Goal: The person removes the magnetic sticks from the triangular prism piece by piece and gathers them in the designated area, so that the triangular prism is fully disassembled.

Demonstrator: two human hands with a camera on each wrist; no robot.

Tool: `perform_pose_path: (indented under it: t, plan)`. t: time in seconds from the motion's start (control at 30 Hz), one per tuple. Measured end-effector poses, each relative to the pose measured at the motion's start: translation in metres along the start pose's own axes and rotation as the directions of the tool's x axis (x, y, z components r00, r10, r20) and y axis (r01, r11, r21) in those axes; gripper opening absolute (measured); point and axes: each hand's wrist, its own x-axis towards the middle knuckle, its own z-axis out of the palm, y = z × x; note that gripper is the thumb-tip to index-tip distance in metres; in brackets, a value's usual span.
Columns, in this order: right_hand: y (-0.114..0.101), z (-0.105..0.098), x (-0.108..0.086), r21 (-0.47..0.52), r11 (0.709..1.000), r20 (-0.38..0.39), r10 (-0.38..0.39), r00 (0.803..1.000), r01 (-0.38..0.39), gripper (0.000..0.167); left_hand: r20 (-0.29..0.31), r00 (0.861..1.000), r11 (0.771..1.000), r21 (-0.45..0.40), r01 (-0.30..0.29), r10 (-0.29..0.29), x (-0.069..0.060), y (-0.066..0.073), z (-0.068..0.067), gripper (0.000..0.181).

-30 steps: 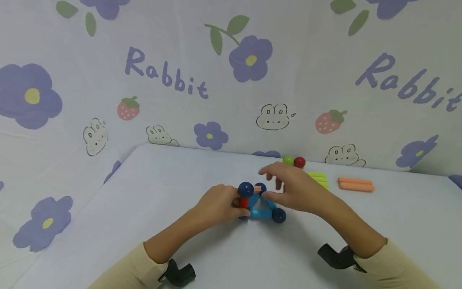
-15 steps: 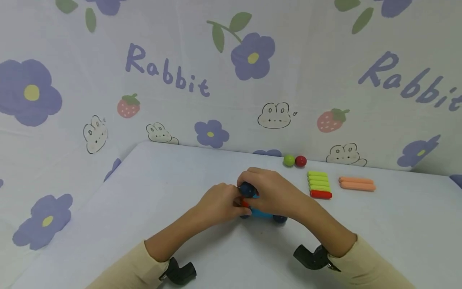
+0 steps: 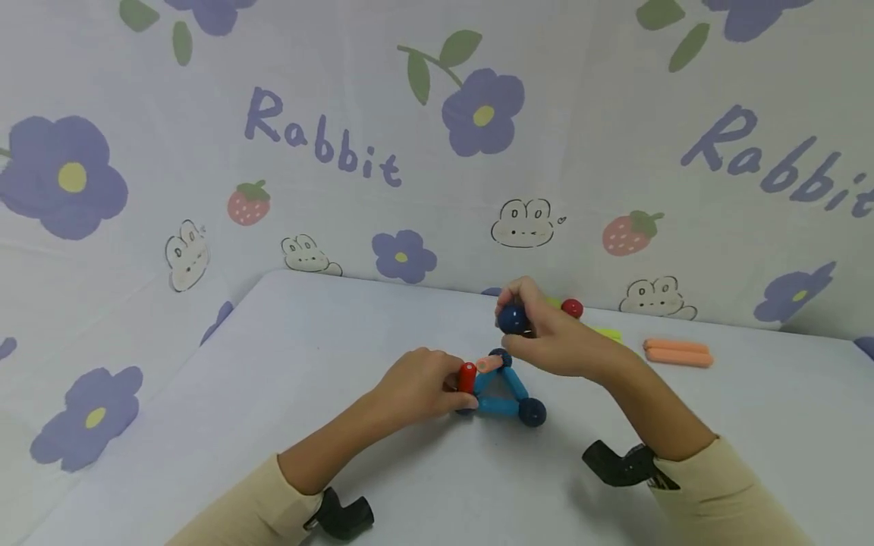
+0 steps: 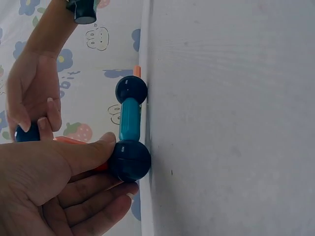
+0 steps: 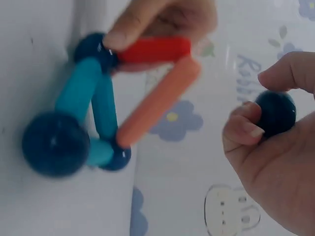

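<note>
Nearest, the front ball (image 3: 532, 412) is sitting on the desk (image 3: 410, 485), making one corner of a flat triangle with blue sticks (image 3: 499, 406). The left hand (image 3: 416, 383) is pinching with its grip low on the red stick (image 3: 467, 378), by the left ball (image 5: 93, 53), probably so the shape isn't wobbling. The red stick is standing up, and a peach stick (image 3: 488, 364) is leaning from the back ball (image 3: 501, 356) towards its top. Farther back, the right hand (image 3: 556, 337) is gripping a loose blue ball (image 3: 514, 319) up off the desk, maybe to keep it clear of the stick tips. Behind, green sticks (image 3: 610, 334), spare peach sticks (image 3: 678, 353) and a red ball (image 3: 572, 309) are lying apart, seemingly sorted. Unlike half a second ago, the loose blue ball isn't sitting on the red stick; both tips are showing bare, while the left hand is staying put.
</note>
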Motion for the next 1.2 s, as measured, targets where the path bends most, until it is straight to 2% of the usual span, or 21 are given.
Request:
perform_pose_path:
  t: [0.07, 0.2, 0.33, 0.43, 0.6, 0.73, 1.03, 1.2]
  plan:
    - [0.007, -0.011, -0.002, 0.026, 1.0, 0.017, -0.014, 1.0, 0.013, 0.041, 0.003, 1.0, 1.0, 0.002, 0.0, 0.0, 0.0, 0.0, 0.0, 0.025]
    - [0.02, -0.032, -0.002, 0.031, 0.999, -0.038, -0.032, 0.999, 0.033, 0.041, 0.0, 1.0, 1.0, 0.003, 0.002, -0.002, 0.0, 0.0, 0.0, 0.025]
    - [0.033, -0.052, -0.004, 0.01, 0.998, -0.098, 0.059, 0.993, -0.058, 0.043, -0.004, 1.0, 1.0, 0.003, 0.005, -0.005, -0.001, 0.0, -0.001, 0.026]
    - [0.046, -0.065, -0.007, -0.023, 0.992, -0.115, 0.122, 0.986, -0.125, 0.047, -0.007, 1.0, 1.0, 0.005, 0.006, -0.006, -0.001, 0.001, 0.0, 0.026]
    - [0.071, -0.086, -0.013, -0.122, 0.979, -0.163, 0.141, 0.977, -0.161, 0.049, -0.005, 1.0, 1.0, 0.01, 0.016, -0.016, 0.0, 0.001, 0.001, 0.025]
    - [0.09, -0.098, -0.02, -0.165, 0.958, -0.208, 0.198, 0.958, -0.234, 0.05, 0.002, 1.0, 1.0, 0.018, 0.024, -0.024, 0.0, 0.003, 0.002, 0.025]
    - [0.124, -0.112, -0.019, -0.115, 0.914, -0.223, 0.358, 0.907, -0.389, 0.054, 0.0, 0.999, 0.999, 0.009, 0.034, -0.034, -0.001, 0.002, 0.001, 0.025]
    - [0.138, -0.114, -0.012, -0.187, 0.871, -0.222, 0.413, 0.884, -0.454, 0.055, 0.001, 1.0, 0.999, 0.009, 0.031, -0.031, -0.001, 0.002, 0.001, 0.026]
